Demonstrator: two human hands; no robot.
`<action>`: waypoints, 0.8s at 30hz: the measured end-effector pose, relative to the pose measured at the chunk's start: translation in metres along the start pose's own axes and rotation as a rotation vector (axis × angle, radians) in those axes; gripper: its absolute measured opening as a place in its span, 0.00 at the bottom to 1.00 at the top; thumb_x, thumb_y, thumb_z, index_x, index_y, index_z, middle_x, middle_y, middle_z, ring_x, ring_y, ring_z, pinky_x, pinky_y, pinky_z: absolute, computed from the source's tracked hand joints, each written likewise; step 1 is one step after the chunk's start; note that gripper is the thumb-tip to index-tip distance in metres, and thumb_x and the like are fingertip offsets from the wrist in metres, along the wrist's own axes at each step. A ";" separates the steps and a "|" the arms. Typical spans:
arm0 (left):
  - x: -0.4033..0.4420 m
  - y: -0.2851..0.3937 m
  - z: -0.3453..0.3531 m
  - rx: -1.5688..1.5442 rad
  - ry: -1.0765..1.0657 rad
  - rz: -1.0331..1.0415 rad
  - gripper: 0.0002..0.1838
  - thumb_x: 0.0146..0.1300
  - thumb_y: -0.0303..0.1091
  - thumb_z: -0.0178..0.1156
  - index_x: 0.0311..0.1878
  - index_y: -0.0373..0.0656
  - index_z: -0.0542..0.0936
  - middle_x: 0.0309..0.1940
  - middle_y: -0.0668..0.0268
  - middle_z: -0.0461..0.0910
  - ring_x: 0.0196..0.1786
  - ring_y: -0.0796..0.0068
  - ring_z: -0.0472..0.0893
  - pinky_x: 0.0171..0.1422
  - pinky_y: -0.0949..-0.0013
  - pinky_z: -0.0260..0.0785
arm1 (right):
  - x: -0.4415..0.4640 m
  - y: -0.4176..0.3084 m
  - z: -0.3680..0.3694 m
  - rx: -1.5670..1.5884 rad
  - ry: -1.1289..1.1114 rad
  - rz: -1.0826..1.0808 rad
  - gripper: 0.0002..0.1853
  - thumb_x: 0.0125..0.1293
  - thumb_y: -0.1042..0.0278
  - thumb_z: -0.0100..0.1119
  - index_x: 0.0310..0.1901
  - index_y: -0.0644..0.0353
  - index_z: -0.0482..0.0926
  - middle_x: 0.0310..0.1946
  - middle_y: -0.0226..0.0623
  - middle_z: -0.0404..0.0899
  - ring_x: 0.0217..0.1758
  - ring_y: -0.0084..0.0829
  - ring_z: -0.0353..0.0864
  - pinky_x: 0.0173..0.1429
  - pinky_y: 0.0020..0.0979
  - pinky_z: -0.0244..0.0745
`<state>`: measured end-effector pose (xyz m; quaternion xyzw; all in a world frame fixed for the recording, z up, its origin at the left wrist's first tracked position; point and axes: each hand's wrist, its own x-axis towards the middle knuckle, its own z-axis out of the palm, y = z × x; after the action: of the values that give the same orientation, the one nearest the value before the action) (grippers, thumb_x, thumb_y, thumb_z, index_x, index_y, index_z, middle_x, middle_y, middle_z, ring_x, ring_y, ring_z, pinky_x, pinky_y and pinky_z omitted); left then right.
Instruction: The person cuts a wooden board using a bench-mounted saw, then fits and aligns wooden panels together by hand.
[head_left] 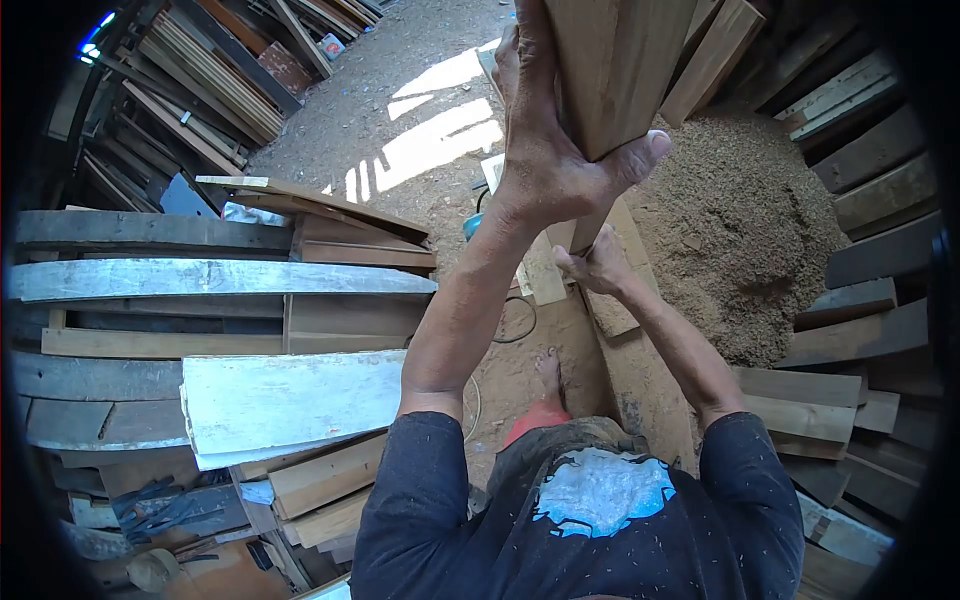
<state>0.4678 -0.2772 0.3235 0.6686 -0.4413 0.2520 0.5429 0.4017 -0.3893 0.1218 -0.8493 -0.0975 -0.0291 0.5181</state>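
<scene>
A thick wooden beam rises from the middle of the view toward the top edge, close to the camera. Around its near end is my left hand, raised, with the thumb pressed along the end and the fingers up its left side. Lower down, my right hand grips the lower part of the same beam, its thumb pointing left. Below the hands a dusty wooden plank runs toward my body.
Sawdust is heaped right of the beam. Stacked boards line the right side. A white board and long planks lie at left. A thin cable is on the floor near my bare foot.
</scene>
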 end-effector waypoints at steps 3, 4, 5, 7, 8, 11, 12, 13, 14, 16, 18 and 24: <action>0.003 -0.011 -0.003 -0.052 -0.016 0.058 0.69 0.51 0.37 0.74 0.83 0.42 0.30 0.72 0.47 0.57 0.73 0.52 0.65 0.76 0.47 0.59 | 0.006 -0.002 -0.002 -0.001 -0.022 0.015 0.14 0.56 0.64 0.66 0.38 0.65 0.77 0.31 0.50 0.80 0.34 0.50 0.85 0.42 0.45 0.78; 0.004 -0.017 -0.003 -0.085 -0.021 0.091 0.69 0.51 0.36 0.74 0.83 0.42 0.29 0.73 0.47 0.57 0.74 0.52 0.65 0.77 0.47 0.59 | 0.007 -0.002 -0.003 -0.008 -0.030 0.026 0.14 0.56 0.64 0.65 0.38 0.65 0.77 0.31 0.50 0.81 0.35 0.49 0.85 0.42 0.45 0.78; 0.006 -0.021 0.000 -0.167 -0.015 0.100 0.68 0.52 0.35 0.73 0.83 0.43 0.29 0.73 0.47 0.56 0.74 0.53 0.66 0.77 0.47 0.60 | 0.009 0.000 -0.001 -0.015 -0.004 0.004 0.12 0.58 0.64 0.65 0.36 0.64 0.79 0.27 0.47 0.80 0.32 0.44 0.85 0.40 0.43 0.78; 0.008 -0.027 0.005 -0.298 -0.005 0.115 0.67 0.53 0.32 0.72 0.83 0.45 0.29 0.75 0.48 0.56 0.75 0.53 0.66 0.77 0.47 0.62 | 0.012 0.007 0.004 -0.029 0.049 -0.039 0.10 0.62 0.63 0.65 0.33 0.63 0.82 0.20 0.41 0.80 0.25 0.34 0.84 0.35 0.39 0.78; 0.008 -0.029 0.007 -0.349 -0.002 0.122 0.67 0.54 0.31 0.71 0.83 0.47 0.28 0.75 0.49 0.56 0.75 0.54 0.67 0.77 0.47 0.64 | 0.014 0.009 0.005 -0.029 0.052 -0.050 0.10 0.62 0.63 0.65 0.33 0.63 0.82 0.19 0.41 0.80 0.25 0.34 0.84 0.35 0.39 0.78; 0.011 -0.030 0.007 -0.438 -0.003 0.113 0.66 0.55 0.27 0.70 0.83 0.50 0.28 0.76 0.50 0.55 0.74 0.55 0.69 0.76 0.48 0.67 | 0.020 0.013 0.006 -0.027 0.063 -0.081 0.11 0.62 0.62 0.65 0.32 0.63 0.82 0.19 0.41 0.80 0.24 0.34 0.83 0.34 0.38 0.77; 0.012 -0.032 0.009 -0.491 0.000 0.095 0.66 0.55 0.26 0.70 0.83 0.51 0.28 0.77 0.50 0.55 0.74 0.56 0.69 0.76 0.48 0.68 | 0.022 0.012 0.005 -0.029 0.067 -0.086 0.12 0.62 0.62 0.65 0.32 0.63 0.81 0.19 0.41 0.79 0.23 0.34 0.82 0.34 0.38 0.77; 0.012 -0.033 0.009 -0.494 -0.002 0.090 0.66 0.55 0.26 0.69 0.83 0.52 0.28 0.77 0.51 0.54 0.74 0.56 0.69 0.76 0.48 0.68 | 0.023 0.012 0.005 -0.030 0.072 -0.092 0.12 0.62 0.61 0.66 0.31 0.63 0.81 0.19 0.41 0.79 0.23 0.34 0.81 0.34 0.38 0.77; 0.013 -0.035 0.009 -0.496 -0.004 0.086 0.66 0.55 0.25 0.69 0.83 0.52 0.28 0.77 0.51 0.54 0.74 0.56 0.70 0.76 0.48 0.68 | 0.025 0.012 0.005 -0.030 0.069 -0.090 0.12 0.61 0.61 0.66 0.31 0.63 0.81 0.19 0.41 0.79 0.23 0.34 0.81 0.34 0.38 0.77; 0.014 -0.037 0.005 -0.433 -0.016 0.088 0.66 0.55 0.25 0.69 0.83 0.52 0.28 0.78 0.51 0.53 0.73 0.57 0.70 0.76 0.48 0.69 | 0.028 0.014 0.006 -0.029 0.064 -0.087 0.13 0.61 0.60 0.66 0.31 0.63 0.80 0.19 0.41 0.79 0.23 0.35 0.81 0.34 0.39 0.76; 0.013 -0.038 0.002 -0.437 -0.026 0.057 0.66 0.55 0.25 0.69 0.83 0.53 0.28 0.78 0.52 0.52 0.73 0.57 0.70 0.76 0.48 0.69 | 0.032 0.014 0.008 -0.027 0.098 -0.106 0.13 0.62 0.60 0.65 0.32 0.63 0.80 0.20 0.40 0.78 0.24 0.35 0.81 0.34 0.39 0.76; 0.021 -0.052 -0.001 -0.448 0.009 0.123 0.66 0.55 0.26 0.70 0.84 0.53 0.29 0.78 0.53 0.55 0.74 0.60 0.69 0.74 0.51 0.71 | 0.044 0.015 0.008 -0.005 0.088 -0.135 0.12 0.62 0.61 0.65 0.33 0.62 0.79 0.20 0.40 0.77 0.24 0.34 0.79 0.33 0.39 0.75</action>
<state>0.5226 -0.2822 0.3149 0.5021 -0.5236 0.1834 0.6634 0.4473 -0.3830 0.1112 -0.8399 -0.1316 -0.1015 0.5167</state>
